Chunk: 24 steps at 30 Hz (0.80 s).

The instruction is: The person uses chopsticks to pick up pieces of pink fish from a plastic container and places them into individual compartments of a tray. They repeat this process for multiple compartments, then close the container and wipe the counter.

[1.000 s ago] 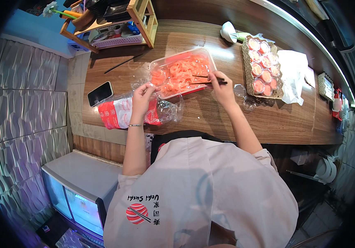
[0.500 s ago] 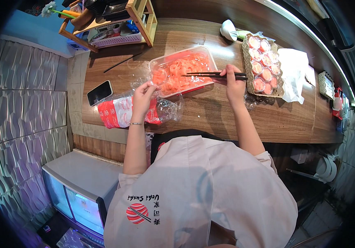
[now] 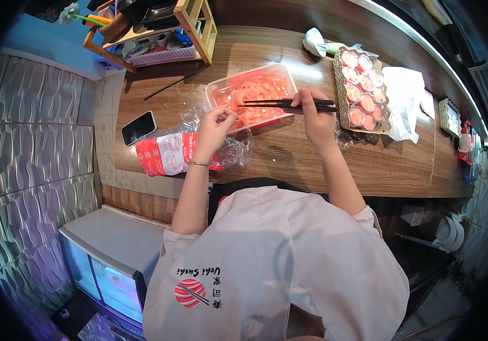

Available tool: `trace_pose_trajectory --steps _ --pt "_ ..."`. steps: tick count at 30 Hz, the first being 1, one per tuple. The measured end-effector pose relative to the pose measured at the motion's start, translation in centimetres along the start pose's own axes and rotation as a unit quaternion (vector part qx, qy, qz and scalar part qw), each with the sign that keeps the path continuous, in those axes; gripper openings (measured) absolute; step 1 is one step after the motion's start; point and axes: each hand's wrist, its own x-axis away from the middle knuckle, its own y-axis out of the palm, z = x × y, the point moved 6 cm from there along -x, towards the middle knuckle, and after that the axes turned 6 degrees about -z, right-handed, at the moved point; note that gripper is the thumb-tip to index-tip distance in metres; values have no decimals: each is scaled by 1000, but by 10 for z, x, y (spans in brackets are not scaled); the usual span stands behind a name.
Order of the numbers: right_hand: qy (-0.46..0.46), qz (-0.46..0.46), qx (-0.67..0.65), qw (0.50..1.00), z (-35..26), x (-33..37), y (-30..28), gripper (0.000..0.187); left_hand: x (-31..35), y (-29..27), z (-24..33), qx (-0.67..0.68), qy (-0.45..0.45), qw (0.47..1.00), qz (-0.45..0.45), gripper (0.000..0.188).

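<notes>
Clear tub (image 3: 216, 91) of pink slices (image 3: 255, 94)

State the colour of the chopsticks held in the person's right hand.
Black. The chopsticks in the right hand show best in the head view, lying across the clear tub.

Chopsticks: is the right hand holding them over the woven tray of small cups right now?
No. The right hand holds the chopsticks with their tips over the clear container of pink slices, left of the woven tray.

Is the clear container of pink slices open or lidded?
Open. The clear container shows no lid; the black chopsticks in the right hand lie across its top.
</notes>
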Motion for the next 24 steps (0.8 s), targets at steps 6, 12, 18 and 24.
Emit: trace_pose_trajectory --steps 6,12,18,24 --pt "80 10 -97 992 25 3 -6 35 -2 9 3 87 18 996 -18 13" --pt "62 59 -126 988 20 2 -43 37 2 6 -4 135 -16 991 -15 12" --pt "107 102 -96 984 54 4 -48 37 6 12 8 94 12 995 -31 12" --pt "18 91 -85 992 41 15 -17 31 6 17 -3 95 -8 994 -46 13"
